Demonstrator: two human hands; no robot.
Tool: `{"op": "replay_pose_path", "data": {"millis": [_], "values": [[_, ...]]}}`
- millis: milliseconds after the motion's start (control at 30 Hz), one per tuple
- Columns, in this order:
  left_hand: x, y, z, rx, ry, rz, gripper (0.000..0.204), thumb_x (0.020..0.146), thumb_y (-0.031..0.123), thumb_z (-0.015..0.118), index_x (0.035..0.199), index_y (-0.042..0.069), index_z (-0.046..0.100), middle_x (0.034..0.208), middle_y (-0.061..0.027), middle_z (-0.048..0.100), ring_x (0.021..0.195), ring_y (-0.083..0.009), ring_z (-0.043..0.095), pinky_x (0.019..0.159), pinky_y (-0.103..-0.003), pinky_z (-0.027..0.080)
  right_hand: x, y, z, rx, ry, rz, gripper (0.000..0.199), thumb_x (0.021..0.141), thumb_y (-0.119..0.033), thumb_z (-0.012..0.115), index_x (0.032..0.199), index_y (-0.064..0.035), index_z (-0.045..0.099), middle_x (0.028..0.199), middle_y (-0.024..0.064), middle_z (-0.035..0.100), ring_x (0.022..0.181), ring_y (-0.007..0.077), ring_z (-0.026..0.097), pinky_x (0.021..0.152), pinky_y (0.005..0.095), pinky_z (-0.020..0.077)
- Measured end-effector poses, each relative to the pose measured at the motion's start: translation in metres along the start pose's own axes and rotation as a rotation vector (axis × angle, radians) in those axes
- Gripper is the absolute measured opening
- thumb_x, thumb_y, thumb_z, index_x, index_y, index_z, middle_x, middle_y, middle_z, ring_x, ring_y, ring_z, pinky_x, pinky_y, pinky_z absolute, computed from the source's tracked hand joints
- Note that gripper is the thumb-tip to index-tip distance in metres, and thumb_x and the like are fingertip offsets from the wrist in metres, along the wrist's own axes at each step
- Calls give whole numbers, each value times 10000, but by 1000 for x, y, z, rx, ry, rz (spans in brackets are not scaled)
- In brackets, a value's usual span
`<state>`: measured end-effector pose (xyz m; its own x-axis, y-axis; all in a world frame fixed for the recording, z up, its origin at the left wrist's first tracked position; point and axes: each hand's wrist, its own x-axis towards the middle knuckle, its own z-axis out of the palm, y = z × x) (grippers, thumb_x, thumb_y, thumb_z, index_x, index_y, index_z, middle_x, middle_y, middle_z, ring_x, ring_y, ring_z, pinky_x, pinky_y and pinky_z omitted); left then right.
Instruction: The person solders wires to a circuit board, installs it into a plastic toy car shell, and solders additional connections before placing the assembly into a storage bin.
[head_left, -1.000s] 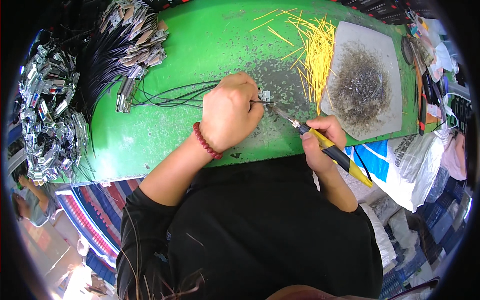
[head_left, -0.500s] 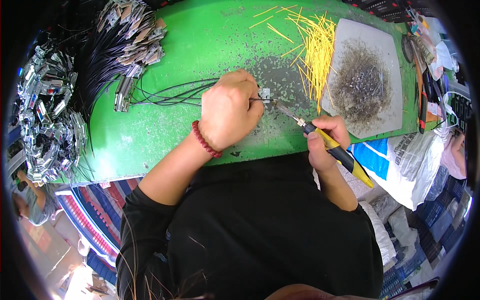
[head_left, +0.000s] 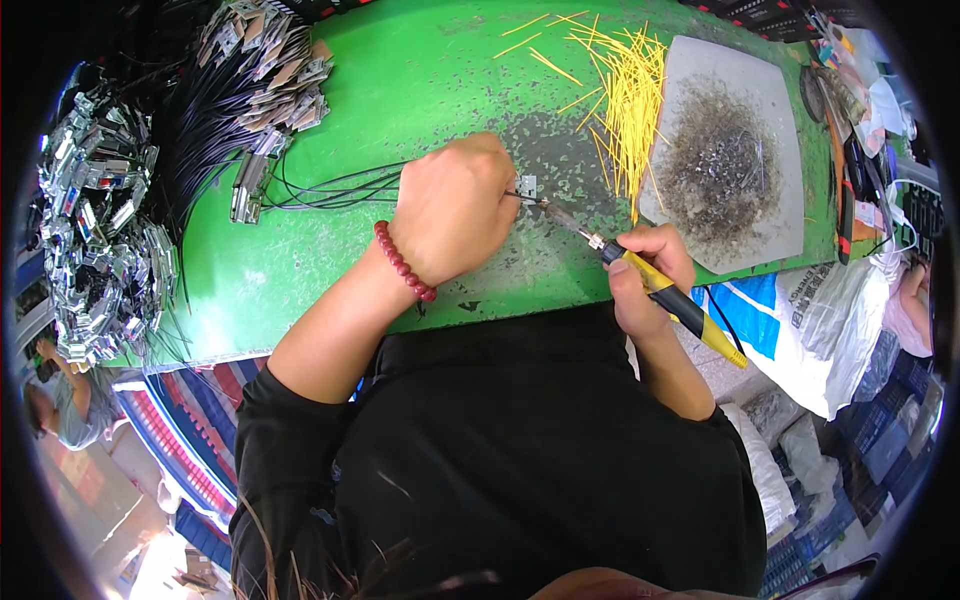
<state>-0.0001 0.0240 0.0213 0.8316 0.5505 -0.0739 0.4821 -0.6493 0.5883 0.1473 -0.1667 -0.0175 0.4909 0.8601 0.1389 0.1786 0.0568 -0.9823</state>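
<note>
My left hand (head_left: 452, 205), with a red bead bracelet at its wrist, is closed on a black wire (head_left: 330, 188) at the middle of the green table. The wire's end pokes out past my fingers beside a small silvery metal piece (head_left: 527, 185). Closed around a yellow and black soldering iron (head_left: 672, 292), my right hand (head_left: 648, 280) holds it at a slant. The iron's tip comes up to the wire end; whether they touch I cannot tell. My left fingertips are mostly hidden behind the hand.
Yellow sticks (head_left: 632, 110) lie loose beside a grey board (head_left: 725, 170) with dark residue. On the left are piles of metal connectors (head_left: 100, 230) and bundled black cables (head_left: 205, 125). Tools (head_left: 850, 180) line the right edge. Another person (head_left: 75, 400) sits at far left.
My left hand has shifted slightly to the left with the wire. The soldering iron in my right hand has moved a little left too.
</note>
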Motion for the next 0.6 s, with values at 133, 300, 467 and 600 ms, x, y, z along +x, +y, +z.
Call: {"op": "replay_pose_path", "data": {"millis": [133,300,467,600], "values": [[1,0,0,40,-1,7,66,725,101,652,728,38,633,868,-81,638,778,-320,628,657,-415,502,5,-6,4,-31,-7,15,202,818,-70,646,965,4,530,796,38,569,665,73,520,606,223,418],[4,3,-5,141,-61,-5,86,733,121,644,724,37,633,848,-98,623,779,-327,626,660,-429,504,8,-4,10,16,51,23,197,802,-82,701,919,0,565,710,-5,553,593,31,460,524,204,364],[5,1,-4,137,-65,0,96,735,127,640,727,32,634,852,-110,620,789,-338,625,674,-446,505,3,0,6,7,40,33,197,803,-79,695,926,-1,562,725,0,554,614,36,465,543,207,371],[5,2,-4,148,-70,-3,96,739,127,638,727,31,634,864,-115,621,803,-338,627,686,-449,509,-4,4,-3,16,70,-46,166,831,-70,608,946,2,513,761,66,559,639,107,527,602,234,433]]}}
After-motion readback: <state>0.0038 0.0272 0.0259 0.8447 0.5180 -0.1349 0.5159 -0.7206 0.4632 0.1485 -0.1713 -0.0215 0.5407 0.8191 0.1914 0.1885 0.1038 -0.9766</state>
